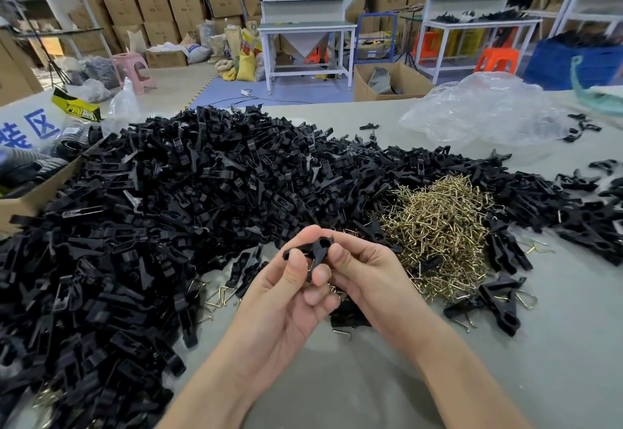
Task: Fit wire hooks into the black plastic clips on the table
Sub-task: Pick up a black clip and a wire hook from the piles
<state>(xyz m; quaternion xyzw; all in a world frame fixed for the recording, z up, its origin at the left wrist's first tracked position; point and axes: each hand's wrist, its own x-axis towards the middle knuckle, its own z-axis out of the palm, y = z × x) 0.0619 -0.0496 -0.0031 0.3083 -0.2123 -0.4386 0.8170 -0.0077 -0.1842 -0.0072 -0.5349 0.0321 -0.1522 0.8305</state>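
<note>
Both my left hand (290,290) and right hand (364,270) pinch one black clip (312,248), so I'd hold it steady, hole upward, and seat a wire from the hook pile (438,226) squarely.

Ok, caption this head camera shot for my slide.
Left hand and right hand hold one black clip before the clip heap and wire hook pile.
</note>
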